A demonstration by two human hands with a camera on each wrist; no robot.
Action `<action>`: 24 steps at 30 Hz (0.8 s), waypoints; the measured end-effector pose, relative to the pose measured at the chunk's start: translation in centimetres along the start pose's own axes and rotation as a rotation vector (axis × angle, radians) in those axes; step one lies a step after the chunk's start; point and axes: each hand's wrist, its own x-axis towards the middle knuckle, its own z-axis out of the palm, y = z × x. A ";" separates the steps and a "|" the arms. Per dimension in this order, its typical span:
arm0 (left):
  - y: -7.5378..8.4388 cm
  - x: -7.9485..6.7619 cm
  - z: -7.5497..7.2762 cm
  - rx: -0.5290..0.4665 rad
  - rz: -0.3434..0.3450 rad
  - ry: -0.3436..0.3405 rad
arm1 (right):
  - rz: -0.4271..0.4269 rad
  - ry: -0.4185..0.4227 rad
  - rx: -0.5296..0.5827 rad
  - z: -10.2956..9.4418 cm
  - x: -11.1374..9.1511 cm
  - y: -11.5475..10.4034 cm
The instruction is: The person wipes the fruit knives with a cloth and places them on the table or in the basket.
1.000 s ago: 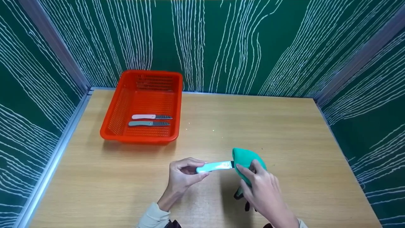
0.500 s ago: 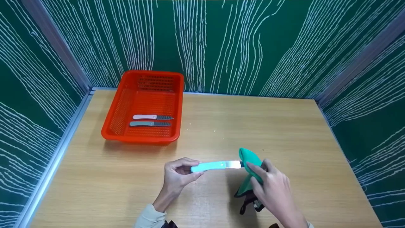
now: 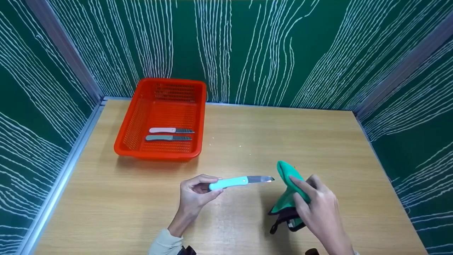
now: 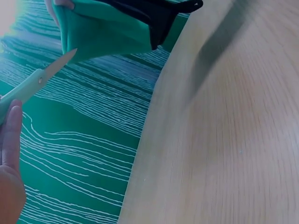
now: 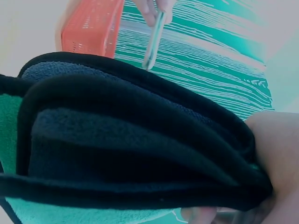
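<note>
A small knife with a mint-green handle [image 3: 229, 183] is pinched at its handle end between thumb and fingers of my left hand [image 3: 194, 194]. Its blade [image 3: 260, 179] points right, its tip a short way off a green cloth [image 3: 288, 187] with black edging. My right hand [image 3: 318, 205] grips that cloth, which is folded and hangs down toward the table. Up close in the right wrist view, the cloth's black trim [image 5: 140, 126] and dark grey inner side fill much of the picture. Blade and cloth overlap in the left wrist view [image 4: 60, 63].
At the back left stands a red plastic basket [image 3: 124, 152]. Inside it lie a pink-handled knife [image 3: 162, 130] and a grey-green-handled knife [image 3: 159, 137], side by side. Small white specks dot the wooden table [image 3: 283, 134]. Green walls with white lines enclose the table.
Knife and cloth have come apart: the blade, earlier wrapped in the cloth, is now bare. My left hand has moved slightly left with the knife, my right hand to the right with the cloth.
</note>
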 end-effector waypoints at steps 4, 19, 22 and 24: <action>-0.1 0.1 0.0 0.003 0.002 0.002 | -0.009 0.022 0.014 -0.3 0.3 0.0; -0.1 0.6 1.1 0.049 0.014 -0.013 | -0.196 0.078 0.103 0.2 0.9 -1.4; -0.2 0.6 1.3 0.053 -0.002 -0.018 | -0.236 0.052 0.124 0.6 0.8 -1.8; -0.2 0.6 1.3 0.049 -0.012 -0.022 | -0.265 0.032 0.134 1.0 0.8 -2.1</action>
